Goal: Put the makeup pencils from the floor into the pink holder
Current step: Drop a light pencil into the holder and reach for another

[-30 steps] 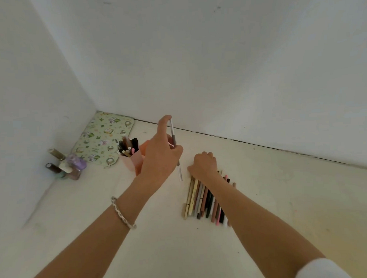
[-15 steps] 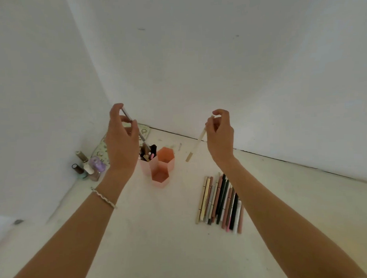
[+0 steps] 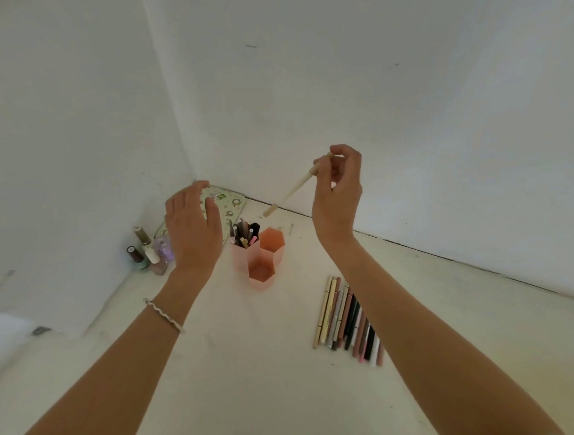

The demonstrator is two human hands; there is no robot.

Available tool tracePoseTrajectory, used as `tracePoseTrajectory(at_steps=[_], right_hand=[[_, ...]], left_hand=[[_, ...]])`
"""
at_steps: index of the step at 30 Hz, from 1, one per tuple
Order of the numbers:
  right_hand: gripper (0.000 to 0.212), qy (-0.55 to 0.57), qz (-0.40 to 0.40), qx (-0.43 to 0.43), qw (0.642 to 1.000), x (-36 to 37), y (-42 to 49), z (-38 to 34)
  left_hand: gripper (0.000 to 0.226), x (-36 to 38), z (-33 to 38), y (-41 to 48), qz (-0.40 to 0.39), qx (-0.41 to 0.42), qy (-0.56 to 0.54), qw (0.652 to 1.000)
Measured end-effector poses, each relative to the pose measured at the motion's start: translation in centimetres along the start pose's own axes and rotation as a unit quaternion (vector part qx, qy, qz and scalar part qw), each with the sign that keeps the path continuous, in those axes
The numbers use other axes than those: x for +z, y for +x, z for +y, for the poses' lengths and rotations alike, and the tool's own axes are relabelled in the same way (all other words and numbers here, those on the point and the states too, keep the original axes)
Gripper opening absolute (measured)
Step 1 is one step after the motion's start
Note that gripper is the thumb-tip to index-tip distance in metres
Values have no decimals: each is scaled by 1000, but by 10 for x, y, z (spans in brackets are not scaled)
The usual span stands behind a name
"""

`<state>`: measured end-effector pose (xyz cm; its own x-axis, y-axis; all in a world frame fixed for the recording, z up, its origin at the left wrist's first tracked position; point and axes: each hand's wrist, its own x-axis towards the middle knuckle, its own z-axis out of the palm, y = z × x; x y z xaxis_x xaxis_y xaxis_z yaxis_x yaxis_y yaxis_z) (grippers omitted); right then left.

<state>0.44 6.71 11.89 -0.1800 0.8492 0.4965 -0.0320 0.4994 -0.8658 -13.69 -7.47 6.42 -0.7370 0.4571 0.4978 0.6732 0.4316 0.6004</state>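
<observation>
Over by the corner: right hand (image 3: pixel 337 196) grip pinching a beige pencil (image 3: pixel 293 189) above the pink holder (image 3: pixel 259 254), left hand (image 3: pixel 193 232) released, fingers spread. No readable labels anywhere. Plenty of bare floor (image 3: pixel 251 365) up front.

Both forearms reach forward, raised. The left hand (image 3: pixel 195 227) is spread, palm down, holding nothing, a bracelet on its wrist. The right hand (image 3: pixel 338 196) pinches a thin stick at its fingertips (image 3: pixel 334 154).

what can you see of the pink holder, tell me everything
The pink holder is three joined hexagonal tubes, apparently thin matte pink material, standing upright on the floor near the corner. The left tube is packed with makeup pencils; the back and the shorter front tubes look empty. Neither hand touches it.
</observation>
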Motion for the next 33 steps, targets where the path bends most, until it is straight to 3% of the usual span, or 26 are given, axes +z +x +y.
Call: tracePoseTrajectory(at_steps=[5, 15, 18, 21, 24, 27, 29, 31, 33], right_hand=[[15, -63, -127, 6, 990, 28, -33, 12], [16, -134, -200, 6, 971, 20, -36, 23], [15, -178, -278, -17, 944, 23, -37, 28], [22, -222, -355, -94, 903, 28, -46, 35], [24, -223, -296, -36, 928, 20, -45, 39], [30, -198, -200, 18, 959, -2, -31, 42], [29, -198, -180, 44, 963, -21, -20, 44], [29, -197, -168, 71, 963, -42, -14, 49], [28, -195, -159, 87, 964, -62, -14, 56]], left_hand=[[30, -12, 18, 1, -3, -28, -94, 995], [31, -9, 36, 3, 36, -93, -184, 978], [30, -7, 34, 1, 41, -114, -191, 974], [30, -3, 38, -3, 34, -121, -192, 973], [30, 4, 50, -12, 7, -108, -192, 975], [21, 25, 71, -33, -80, -89, -190, 975], [17, 50, 85, -57, -203, -63, -128, 969], [21, 77, 96, -90, -337, -53, -34, 939], [26, 98, 99, -119, -422, -74, 33, 903]])
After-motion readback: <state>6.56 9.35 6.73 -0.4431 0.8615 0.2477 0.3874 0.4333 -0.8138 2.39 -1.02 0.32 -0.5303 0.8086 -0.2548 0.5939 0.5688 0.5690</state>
